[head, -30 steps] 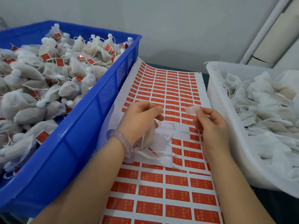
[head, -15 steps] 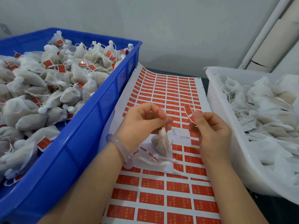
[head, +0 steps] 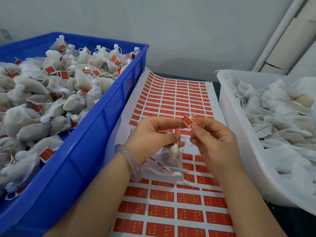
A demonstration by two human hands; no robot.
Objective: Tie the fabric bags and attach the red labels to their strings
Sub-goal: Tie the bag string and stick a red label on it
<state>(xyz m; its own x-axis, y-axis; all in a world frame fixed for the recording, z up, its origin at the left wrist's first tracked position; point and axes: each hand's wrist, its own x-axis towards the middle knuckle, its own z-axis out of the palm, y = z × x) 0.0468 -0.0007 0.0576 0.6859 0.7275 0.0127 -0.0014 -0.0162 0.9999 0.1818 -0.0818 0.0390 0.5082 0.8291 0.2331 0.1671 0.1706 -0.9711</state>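
Pinching the string (head: pixel 179 130) in your left hand (head: pixel 152 135) and the red label (head: pixel 186 120) in your right hand (head: pixel 217 141), with the tied bag (head: pixel 171 157) dangling over the label sheet (head: pixel 171 211), fold the label squarely around a taut string, edges matched.

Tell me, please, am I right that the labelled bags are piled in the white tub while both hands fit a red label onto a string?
Not quite: the head view shows the labelled bags piled in the blue crate; the white tub holds unlabelled ones. The left hand and right hand do fit a red label onto a string.
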